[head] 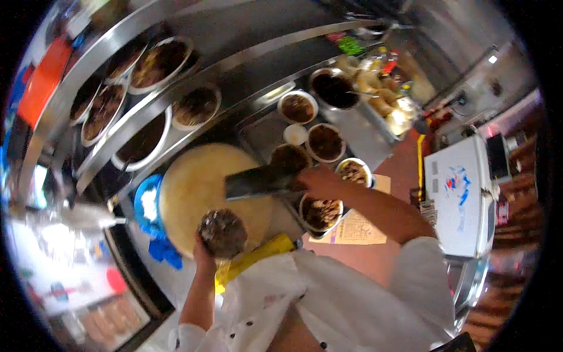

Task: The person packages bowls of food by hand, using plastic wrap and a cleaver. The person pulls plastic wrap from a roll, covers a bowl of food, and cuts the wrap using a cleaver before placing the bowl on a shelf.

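Observation:
My right hand grips a broad dark cleaver and reaches across the right side of the round chopping block. The blade points left above the block's surface. My left hand holds a round, dark, shiny item over the block's near edge. It may be a bowl with food in it; blur hides the detail. Just beyond the cleaver's grip sits a bowl of dark food, partly covered by the blade. Nearer me, a white bowl holds chopped pieces.
A metal tray carries several filled bowls, with a pot of dark liquid behind. Large white tubs line the steel shelf on the left. A blue container touches the block. Flattened cardboard and a white chest are right.

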Action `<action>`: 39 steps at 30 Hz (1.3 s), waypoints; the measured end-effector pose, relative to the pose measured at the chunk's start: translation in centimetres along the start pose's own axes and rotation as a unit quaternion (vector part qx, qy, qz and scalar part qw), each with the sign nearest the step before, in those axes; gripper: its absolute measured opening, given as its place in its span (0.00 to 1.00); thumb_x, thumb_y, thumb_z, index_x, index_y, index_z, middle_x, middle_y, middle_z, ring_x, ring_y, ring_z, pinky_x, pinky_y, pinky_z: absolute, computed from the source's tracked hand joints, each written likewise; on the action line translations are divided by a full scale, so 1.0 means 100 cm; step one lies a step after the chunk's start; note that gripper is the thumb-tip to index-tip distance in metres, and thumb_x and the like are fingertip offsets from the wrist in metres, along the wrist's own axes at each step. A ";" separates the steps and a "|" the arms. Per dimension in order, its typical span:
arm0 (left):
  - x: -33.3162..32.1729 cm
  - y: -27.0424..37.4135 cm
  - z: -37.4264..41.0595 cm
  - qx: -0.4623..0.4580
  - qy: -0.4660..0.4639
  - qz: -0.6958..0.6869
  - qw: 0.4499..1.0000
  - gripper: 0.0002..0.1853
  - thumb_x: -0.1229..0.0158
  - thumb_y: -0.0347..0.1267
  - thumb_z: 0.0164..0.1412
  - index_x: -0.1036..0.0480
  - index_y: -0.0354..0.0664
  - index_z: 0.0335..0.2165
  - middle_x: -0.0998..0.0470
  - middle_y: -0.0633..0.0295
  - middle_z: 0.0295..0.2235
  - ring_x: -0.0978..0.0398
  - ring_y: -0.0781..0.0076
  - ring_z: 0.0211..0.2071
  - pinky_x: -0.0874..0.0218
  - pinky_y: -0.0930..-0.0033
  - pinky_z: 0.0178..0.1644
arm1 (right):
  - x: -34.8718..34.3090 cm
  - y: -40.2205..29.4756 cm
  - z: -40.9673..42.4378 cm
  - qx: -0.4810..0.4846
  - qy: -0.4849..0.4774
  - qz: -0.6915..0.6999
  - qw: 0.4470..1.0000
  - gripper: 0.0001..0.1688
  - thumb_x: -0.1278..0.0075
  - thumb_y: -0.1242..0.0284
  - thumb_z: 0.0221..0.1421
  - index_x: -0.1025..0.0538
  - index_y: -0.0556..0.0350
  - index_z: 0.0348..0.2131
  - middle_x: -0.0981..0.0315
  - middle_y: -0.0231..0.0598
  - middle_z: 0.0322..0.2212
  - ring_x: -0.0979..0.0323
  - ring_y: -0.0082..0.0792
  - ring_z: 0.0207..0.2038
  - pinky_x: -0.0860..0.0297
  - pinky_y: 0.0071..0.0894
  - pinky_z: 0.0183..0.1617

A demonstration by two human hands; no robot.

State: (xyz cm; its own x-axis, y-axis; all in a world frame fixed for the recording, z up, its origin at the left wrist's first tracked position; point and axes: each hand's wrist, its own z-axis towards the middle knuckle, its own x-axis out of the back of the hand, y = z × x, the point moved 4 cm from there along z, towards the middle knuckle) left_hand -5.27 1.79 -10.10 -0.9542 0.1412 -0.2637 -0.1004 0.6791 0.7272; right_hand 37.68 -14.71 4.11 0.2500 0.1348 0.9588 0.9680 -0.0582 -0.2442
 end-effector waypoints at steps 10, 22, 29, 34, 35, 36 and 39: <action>-0.009 -0.001 -0.004 -0.035 0.034 0.019 0.999 0.38 0.51 0.58 0.66 0.31 0.31 0.54 0.26 0.56 0.52 0.28 0.64 0.51 0.39 0.64 0.58 | 0.070 -0.008 -0.074 0.013 -0.242 -0.079 0.967 0.20 0.46 0.57 0.54 0.23 0.52 0.39 0.24 0.42 0.36 0.23 0.45 0.41 0.28 0.51 0.45; -0.017 0.015 0.012 -0.030 -0.008 0.011 0.999 0.38 0.51 0.58 0.66 0.30 0.31 0.52 0.24 0.55 0.49 0.27 0.65 0.50 0.37 0.65 0.57 | 0.039 -0.067 -0.042 0.144 -0.248 -0.046 0.957 0.15 0.45 0.64 0.46 0.22 0.54 0.34 0.21 0.46 0.30 0.21 0.49 0.35 0.25 0.51 0.40; -0.004 0.006 0.045 -0.067 -0.027 0.045 0.996 0.37 0.50 0.59 0.64 0.27 0.32 0.50 0.23 0.55 0.46 0.24 0.64 0.45 0.33 0.64 0.51 | 0.027 -0.082 -0.032 0.151 -0.258 -0.019 0.954 0.17 0.45 0.61 0.48 0.23 0.52 0.36 0.21 0.48 0.27 0.21 0.52 0.35 0.26 0.53 0.40; -0.021 0.029 0.040 -0.037 -0.029 0.057 0.997 0.37 0.51 0.59 0.65 0.26 0.33 0.48 0.22 0.56 0.44 0.24 0.66 0.43 0.33 0.66 0.49 | 0.010 -0.092 -0.024 0.134 -0.277 -0.010 0.951 0.18 0.46 0.59 0.53 0.23 0.50 0.39 0.21 0.48 0.30 0.21 0.52 0.38 0.26 0.54 0.42; -0.021 0.030 0.040 -0.040 -0.035 0.057 0.997 0.37 0.51 0.60 0.65 0.26 0.33 0.48 0.22 0.56 0.43 0.24 0.66 0.43 0.33 0.66 0.49 | 0.009 -0.094 -0.021 0.127 -0.290 -0.016 0.948 0.18 0.46 0.59 0.53 0.23 0.50 0.40 0.21 0.48 0.31 0.21 0.52 0.38 0.26 0.54 0.42; -0.018 0.028 0.041 -0.038 -0.022 0.057 0.997 0.37 0.51 0.59 0.65 0.26 0.33 0.48 0.22 0.56 0.43 0.24 0.66 0.43 0.33 0.66 0.49 | 0.009 -0.096 -0.018 0.119 -0.303 -0.024 0.945 0.19 0.46 0.58 0.54 0.23 0.49 0.40 0.21 0.49 0.32 0.21 0.52 0.38 0.26 0.54 0.42; -0.009 0.024 0.043 -0.036 0.005 0.049 0.998 0.36 0.51 0.59 0.65 0.26 0.34 0.47 0.22 0.57 0.43 0.24 0.67 0.43 0.33 0.66 0.49 | 0.013 -0.097 -0.014 0.099 -0.310 -0.009 0.946 0.20 0.45 0.57 0.54 0.23 0.50 0.41 0.21 0.49 0.32 0.21 0.53 0.39 0.27 0.54 0.44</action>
State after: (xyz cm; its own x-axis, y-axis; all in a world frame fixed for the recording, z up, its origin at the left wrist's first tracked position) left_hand -3.48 6.39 -10.87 -0.9633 0.1969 -0.1826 -0.0256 0.6094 0.7925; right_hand 28.60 -15.32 7.96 0.1389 0.6914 0.7090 0.9423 0.1280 -0.3095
